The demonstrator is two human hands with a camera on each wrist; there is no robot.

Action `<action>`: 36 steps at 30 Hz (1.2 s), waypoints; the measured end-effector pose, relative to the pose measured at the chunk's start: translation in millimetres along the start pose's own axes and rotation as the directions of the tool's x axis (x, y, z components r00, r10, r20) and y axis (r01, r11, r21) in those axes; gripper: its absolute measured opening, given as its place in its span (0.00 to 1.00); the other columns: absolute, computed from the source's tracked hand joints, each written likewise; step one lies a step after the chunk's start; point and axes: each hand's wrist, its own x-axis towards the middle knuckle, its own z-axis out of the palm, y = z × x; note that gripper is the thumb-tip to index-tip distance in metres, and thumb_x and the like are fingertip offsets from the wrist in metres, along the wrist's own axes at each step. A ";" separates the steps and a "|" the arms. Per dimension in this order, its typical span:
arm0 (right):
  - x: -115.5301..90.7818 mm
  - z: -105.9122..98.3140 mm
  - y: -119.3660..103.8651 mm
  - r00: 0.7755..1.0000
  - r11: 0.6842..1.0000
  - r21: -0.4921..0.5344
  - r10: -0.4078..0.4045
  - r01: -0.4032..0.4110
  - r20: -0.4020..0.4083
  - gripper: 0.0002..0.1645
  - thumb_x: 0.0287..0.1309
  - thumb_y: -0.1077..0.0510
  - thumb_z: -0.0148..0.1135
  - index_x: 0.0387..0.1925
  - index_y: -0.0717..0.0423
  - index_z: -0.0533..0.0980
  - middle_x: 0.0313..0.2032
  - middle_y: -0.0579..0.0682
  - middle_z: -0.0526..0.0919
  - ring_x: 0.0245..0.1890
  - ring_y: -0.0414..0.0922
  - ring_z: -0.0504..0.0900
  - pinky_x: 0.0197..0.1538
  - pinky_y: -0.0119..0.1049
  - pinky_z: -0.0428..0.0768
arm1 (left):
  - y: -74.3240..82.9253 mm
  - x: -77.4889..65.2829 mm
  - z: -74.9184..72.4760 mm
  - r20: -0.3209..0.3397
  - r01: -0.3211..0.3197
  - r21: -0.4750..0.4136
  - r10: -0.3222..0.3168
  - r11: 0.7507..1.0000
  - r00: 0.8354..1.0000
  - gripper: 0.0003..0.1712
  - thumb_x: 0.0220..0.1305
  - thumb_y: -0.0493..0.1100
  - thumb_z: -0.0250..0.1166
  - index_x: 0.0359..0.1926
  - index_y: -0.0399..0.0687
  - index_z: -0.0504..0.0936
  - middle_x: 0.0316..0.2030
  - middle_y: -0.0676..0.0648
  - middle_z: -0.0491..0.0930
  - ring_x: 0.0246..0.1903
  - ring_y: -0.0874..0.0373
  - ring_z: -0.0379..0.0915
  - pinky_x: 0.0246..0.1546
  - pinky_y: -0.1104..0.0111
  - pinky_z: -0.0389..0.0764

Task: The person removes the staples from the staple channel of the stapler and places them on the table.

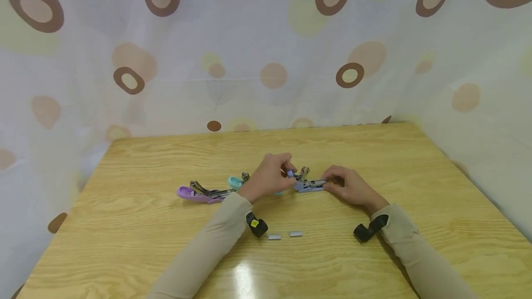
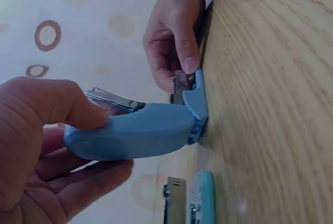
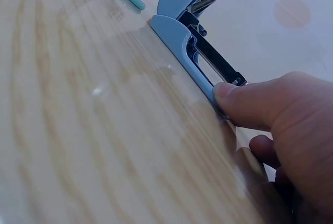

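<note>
A blue stapler (image 2: 140,130) is spread open on the table between both hands, its metal magazine (image 3: 216,57) exposed. My left hand (image 1: 270,175) pinches the raised top cover between thumb and fingers. At the other end, my right hand (image 1: 351,187) grips the tip of the base, with the thumb (image 3: 244,102) on its edge. Left of the blue one lies a teal stapler (image 1: 235,182), also opened up and partly hidden behind the left hand. Farther left is a purple stapler (image 1: 193,194), opened with its metal arm sticking up.
Two small strips of staples (image 1: 274,237) (image 1: 296,234) lie on the wooden table (image 1: 332,262) nearer the body. Black wrist cameras (image 1: 256,225) (image 1: 371,229) are strapped at both cuffs. A patterned cloth (image 1: 249,59) hangs behind the table's far edge.
</note>
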 end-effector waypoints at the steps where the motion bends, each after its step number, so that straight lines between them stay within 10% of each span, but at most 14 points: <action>1: -0.5 0.1 0.8 1.000 1.000 -0.004 0.003 -0.003 0.001 0.07 0.56 0.70 0.64 0.37 0.63 0.79 0.38 0.57 0.81 0.33 0.43 0.74 0.38 0.35 0.75 | 0.1 -0.6 -1.0 0.003 0.013 0.007 -0.013 1.000 1.000 0.10 0.54 0.31 0.64 0.24 0.40 0.69 0.35 0.45 0.84 0.38 0.58 0.83 0.33 0.76 0.79; 14: -5.0 13.8 43.5 0.999 0.999 0.037 0.025 -0.026 0.027 0.08 0.58 0.64 0.65 0.40 0.53 0.80 0.40 0.49 0.81 0.36 0.37 0.75 0.40 0.31 0.75 | 2.3 -10.7 -10.8 0.057 0.174 0.127 -0.183 0.976 0.982 0.17 0.54 0.33 0.67 0.20 0.46 0.66 0.38 0.44 0.86 0.40 0.55 0.83 0.30 0.75 0.74; 36: 16.9 -4.5 16.8 0.974 1.000 -0.010 -0.015 0.018 0.226 0.14 0.56 0.65 0.66 0.45 0.53 0.78 0.40 0.48 0.82 0.33 0.39 0.79 0.37 0.34 0.78 | 9.1 -6.2 -18.9 0.058 0.208 0.112 -0.216 0.972 0.975 0.18 0.51 0.27 0.66 0.19 0.44 0.66 0.21 0.46 0.74 0.46 0.51 0.83 0.26 0.72 0.69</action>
